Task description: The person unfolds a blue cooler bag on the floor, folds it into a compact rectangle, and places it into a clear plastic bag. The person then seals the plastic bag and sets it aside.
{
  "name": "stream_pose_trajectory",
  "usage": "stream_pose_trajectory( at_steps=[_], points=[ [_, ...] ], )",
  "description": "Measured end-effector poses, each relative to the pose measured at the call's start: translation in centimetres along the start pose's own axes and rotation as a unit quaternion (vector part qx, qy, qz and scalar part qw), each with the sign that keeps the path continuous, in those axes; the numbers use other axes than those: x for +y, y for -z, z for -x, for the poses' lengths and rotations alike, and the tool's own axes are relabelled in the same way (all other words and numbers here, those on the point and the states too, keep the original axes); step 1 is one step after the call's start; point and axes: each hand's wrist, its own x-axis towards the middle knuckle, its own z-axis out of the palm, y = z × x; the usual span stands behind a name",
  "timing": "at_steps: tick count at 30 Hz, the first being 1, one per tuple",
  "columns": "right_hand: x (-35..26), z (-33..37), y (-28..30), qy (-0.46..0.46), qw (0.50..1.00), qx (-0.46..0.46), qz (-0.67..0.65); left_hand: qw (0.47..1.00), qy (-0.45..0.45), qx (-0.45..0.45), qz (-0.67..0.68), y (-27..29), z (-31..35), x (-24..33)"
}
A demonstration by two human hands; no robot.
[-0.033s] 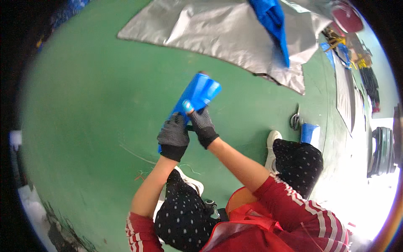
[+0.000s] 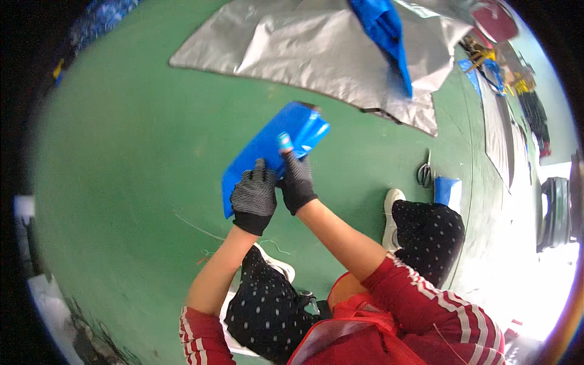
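Observation:
A folded blue plastic sheet (image 2: pixel 258 146), glossy and flattened into a long bundle, is held up in front of me at a slant. My left hand (image 2: pixel 254 193), in a grey-and-black knit glove, grips its near edge with the fingers laid across it. Closer to the far right end, my right hand (image 2: pixel 297 176) wears a matching glove and clasps the sheet's near side with the thumb on top. The right thumb's tip is covered in something light blue and white. The fingers beneath the sheet are hidden.
A large silver tarp (image 2: pixel 292 52) lies spread ahead, a blue strip of sheet (image 2: pixel 386 36) across it. To my right are scissors (image 2: pixel 425 173) and a small blue-and-white packet (image 2: pixel 448 191) by my shoe. Loose thread (image 2: pixel 198 226) lies on the green floor (image 2: pixel 134 146).
The blue sheet has turned so that more of its broad face shows. My right hand has shifted slightly right along it, and my left hand has slid slightly lower.

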Motion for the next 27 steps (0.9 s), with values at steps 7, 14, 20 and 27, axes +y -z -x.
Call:
stream_pose_trajectory(
  at_steps=[7, 14, 20, 27],
  points=[
    [-19.5, 7.9, 3.3, 0.025, 0.945, -0.177, -0.274, 0.931, -0.320, 0.173, 0.009, 17.4, 3.7, 13.1],
    [-25.0, 17.2, 8.7, 0.010, 0.923, -0.277, -0.266, 0.647, 0.217, 0.159, 0.713, 17.7, 12.1, 19.1],
    [-26.7, 24.4, 12.8, 0.205, 0.955, -0.213, -0.004, 0.741, 0.186, 0.366, 0.532, 18.9, 20.0, 24.0],
    [-28.2, 29.2, 12.8, 0.672, 0.498, -0.218, 0.502, 0.716, 0.252, 0.333, 0.559, 21.9, 23.3, 24.6]
  ],
)
